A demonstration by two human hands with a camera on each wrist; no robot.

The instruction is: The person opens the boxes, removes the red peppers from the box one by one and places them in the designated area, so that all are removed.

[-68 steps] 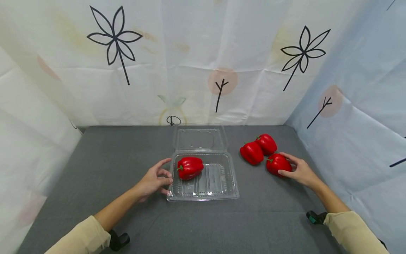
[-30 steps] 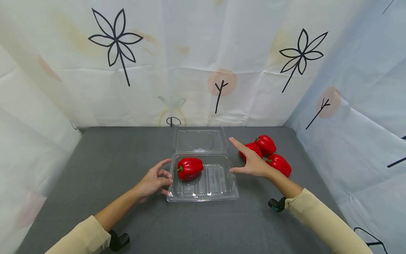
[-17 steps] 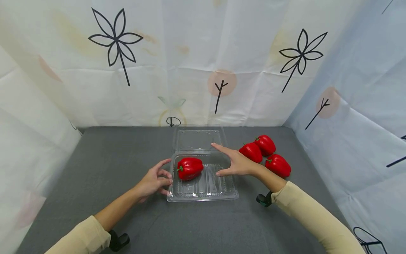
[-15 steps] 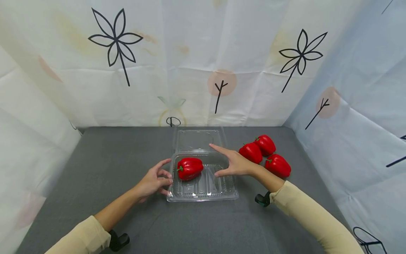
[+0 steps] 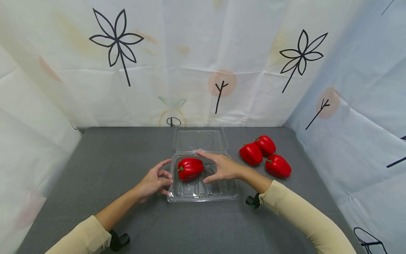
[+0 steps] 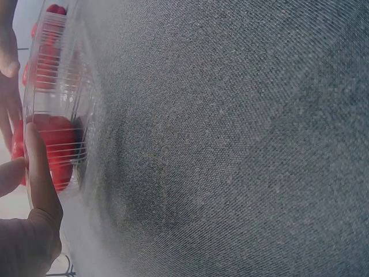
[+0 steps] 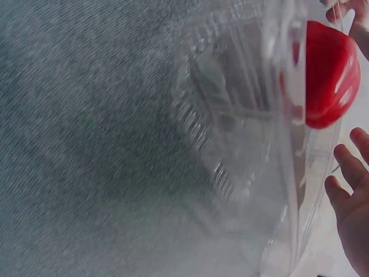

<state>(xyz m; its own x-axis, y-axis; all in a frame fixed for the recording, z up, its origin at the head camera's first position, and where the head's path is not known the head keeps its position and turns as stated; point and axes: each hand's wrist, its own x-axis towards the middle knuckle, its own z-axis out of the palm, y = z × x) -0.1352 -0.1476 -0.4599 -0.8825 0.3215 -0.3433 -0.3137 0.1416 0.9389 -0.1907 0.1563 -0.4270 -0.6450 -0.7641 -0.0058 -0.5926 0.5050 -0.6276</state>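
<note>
A clear plastic clamshell container (image 5: 203,199) lies on the table, its lid (image 5: 200,141) folded back. Inside, at the left, rests a red bell pepper (image 5: 190,169) on its side, green stem to the left. My left hand (image 5: 156,180) holds the container's left rim; the left wrist view has a finger (image 6: 39,170) along the outer wall and the thumb at the rim. Over the container's right half hovers my right hand (image 5: 224,168), thumb and fingers spread, holding nothing. Its fingertips are close to the pepper but apart from it.
Three more red bell peppers sit right of the container: one nearest it (image 5: 251,154), one behind (image 5: 265,145), one in front at the right (image 5: 278,166). The grey table (image 5: 120,151) ends at a white patterned cloth (image 5: 190,70), with more cloth at both sides.
My right hand has let go of the front right pepper and moved left, over the container, toward the pepper inside. That front right pepper stays where it was. My left hand has not moved.
</note>
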